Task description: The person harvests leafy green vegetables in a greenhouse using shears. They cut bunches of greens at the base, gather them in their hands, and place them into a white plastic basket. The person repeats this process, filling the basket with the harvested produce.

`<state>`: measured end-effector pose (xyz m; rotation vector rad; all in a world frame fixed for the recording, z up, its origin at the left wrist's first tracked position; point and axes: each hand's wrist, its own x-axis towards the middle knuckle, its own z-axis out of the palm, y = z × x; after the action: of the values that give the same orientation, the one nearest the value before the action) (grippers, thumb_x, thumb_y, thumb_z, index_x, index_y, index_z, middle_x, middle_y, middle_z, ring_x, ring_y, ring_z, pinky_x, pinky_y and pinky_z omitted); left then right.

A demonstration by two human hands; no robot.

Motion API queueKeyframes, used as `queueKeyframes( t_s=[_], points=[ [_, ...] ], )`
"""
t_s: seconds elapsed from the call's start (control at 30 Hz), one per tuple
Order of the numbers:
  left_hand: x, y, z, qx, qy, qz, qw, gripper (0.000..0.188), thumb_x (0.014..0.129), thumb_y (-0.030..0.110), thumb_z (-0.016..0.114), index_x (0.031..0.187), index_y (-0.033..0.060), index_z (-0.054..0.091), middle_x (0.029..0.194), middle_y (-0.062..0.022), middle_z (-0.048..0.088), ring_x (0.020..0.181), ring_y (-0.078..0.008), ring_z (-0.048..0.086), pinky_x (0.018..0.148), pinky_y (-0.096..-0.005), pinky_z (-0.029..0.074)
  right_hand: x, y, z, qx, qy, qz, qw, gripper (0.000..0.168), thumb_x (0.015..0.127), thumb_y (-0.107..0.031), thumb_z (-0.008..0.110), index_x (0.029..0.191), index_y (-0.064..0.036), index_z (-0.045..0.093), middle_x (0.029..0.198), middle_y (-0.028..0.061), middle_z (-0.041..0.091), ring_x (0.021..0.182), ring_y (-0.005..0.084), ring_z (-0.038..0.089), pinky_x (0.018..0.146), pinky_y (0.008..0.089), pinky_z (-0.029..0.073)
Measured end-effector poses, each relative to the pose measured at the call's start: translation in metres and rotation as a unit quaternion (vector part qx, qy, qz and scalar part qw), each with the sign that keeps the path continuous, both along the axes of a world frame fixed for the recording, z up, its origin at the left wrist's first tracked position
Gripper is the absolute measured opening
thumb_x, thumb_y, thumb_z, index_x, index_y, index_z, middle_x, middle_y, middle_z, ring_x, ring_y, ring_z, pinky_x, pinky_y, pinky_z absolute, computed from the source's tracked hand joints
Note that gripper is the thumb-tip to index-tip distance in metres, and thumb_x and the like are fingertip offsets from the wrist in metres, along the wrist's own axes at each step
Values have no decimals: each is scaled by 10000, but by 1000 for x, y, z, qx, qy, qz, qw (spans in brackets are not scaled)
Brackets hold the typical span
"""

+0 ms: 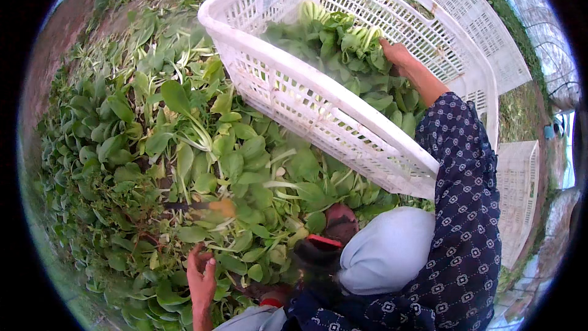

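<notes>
My right hand (395, 55) reaches into a white plastic crate (321, 105) and touches a bunch of leafy greens (365, 43) with pale stems; its fingertips are partly hidden, so I cannot tell how firmly it grips. More greens (381, 92) lie along the crate's bottom. Low in the view, my left hand (201, 264) is bare with its fingers apart, just above loose leaves. A knife (220, 208) with an orange handle and a dark blade rests on the leaves a little beyond that hand.
Growing leafy greens (92, 142) cover the left side. Cut leaves (257, 165) are strewn over the ground by my shoes. Two further white crates (482, 27) (517, 202) stand at the right. Plastic sheeting (542, 23) curves along the far right edge.
</notes>
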<state>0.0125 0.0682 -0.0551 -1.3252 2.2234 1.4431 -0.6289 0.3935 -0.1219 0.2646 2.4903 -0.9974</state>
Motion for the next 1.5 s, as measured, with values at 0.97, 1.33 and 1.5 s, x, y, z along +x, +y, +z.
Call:
queueKeyframes(
  t_s=[0.97,1.33,1.5],
  points=[
    [100,-27,-55,-295,-114,-245,916,132,813,123,571,809,-8,584,828,-205,608,829,-376,608,717,-462,507,354,-257,161,-200,61,512,833,207,916,-185,588,986,9,600,820,49,592,762,140,567,678,317,461],
    [118,-82,-88,-506,-208,-340,765,188,710,117,632,865,17,671,979,-153,645,989,-354,600,786,-438,518,433,-286,-75,-18,209,768,606,267,821,-226,644,883,6,527,851,201,617,766,395,611,658,493,485],
    [142,-119,-83,-513,-304,-292,747,302,733,131,611,1012,15,627,1040,-139,619,1048,-312,562,926,-433,435,440,-290,-86,0,175,731,659,320,795,-224,667,935,1,488,853,181,605,761,397,613,674,485,494]
  ],
)
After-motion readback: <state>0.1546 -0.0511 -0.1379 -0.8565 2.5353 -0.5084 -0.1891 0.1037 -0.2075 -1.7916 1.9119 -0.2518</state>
